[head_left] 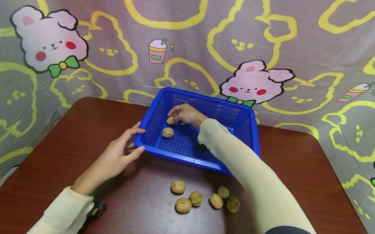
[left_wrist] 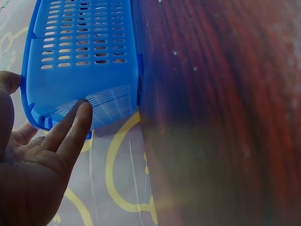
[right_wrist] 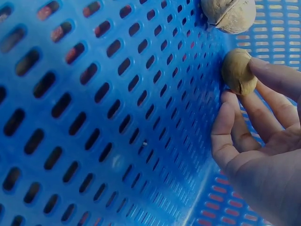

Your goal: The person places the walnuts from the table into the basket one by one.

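A blue perforated plastic basket [head_left: 196, 162] stands on the table. Inside it my right hand [head_left: 187, 115] pinches a walnut [right_wrist: 238, 71] between thumb and fingertips, low near the basket's left end. Closer to the front in the basket lies another walnut [head_left: 168, 132], also partly seen as a pale walnut [right_wrist: 230, 14] in the right wrist view. My left hand [head_left: 119, 154] touches the basket's front-left corner, thumb and index fingertips on the rim. In the left wrist view its other fingers [left_wrist: 77, 129] extend fairly straight beside the outer wall.
Several loose walnuts [head_left: 183, 205] lie on the brown wooden table [head_left: 136, 214] in front of the basket. Behind the table hangs a patterned cloth [head_left: 191, 53]. A small black device [head_left: 97, 209] sits at the left wrist.
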Demonstrator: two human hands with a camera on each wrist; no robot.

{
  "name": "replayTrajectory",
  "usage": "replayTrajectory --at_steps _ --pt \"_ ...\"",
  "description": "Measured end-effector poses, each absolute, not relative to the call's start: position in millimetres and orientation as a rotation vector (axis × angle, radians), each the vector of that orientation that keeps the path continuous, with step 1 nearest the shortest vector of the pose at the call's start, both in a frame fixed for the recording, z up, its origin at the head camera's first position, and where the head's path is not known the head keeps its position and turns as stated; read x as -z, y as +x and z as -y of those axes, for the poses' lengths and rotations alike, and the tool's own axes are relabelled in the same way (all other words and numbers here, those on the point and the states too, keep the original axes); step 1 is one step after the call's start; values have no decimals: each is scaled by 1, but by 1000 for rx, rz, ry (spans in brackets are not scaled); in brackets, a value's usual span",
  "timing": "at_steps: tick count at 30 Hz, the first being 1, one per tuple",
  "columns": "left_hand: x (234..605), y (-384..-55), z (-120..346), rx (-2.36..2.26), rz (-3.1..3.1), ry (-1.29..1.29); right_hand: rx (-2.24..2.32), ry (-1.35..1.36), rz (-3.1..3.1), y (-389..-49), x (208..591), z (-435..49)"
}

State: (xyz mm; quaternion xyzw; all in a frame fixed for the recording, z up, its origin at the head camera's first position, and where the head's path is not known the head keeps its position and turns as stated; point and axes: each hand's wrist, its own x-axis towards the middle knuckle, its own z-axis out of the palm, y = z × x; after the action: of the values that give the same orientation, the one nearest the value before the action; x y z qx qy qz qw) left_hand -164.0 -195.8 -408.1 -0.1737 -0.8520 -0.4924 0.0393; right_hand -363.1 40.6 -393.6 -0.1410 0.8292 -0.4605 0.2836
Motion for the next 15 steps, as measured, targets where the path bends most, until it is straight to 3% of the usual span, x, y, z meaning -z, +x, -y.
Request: replayTrajectory --at_steps 8,15 --pt "409 -163 196 1505 2610 -535 1211 -420 -2207 -365 385 -50" --pt "411 -164 196 1497 2596 -541 1147 -503 -2273 -364 354 -71"
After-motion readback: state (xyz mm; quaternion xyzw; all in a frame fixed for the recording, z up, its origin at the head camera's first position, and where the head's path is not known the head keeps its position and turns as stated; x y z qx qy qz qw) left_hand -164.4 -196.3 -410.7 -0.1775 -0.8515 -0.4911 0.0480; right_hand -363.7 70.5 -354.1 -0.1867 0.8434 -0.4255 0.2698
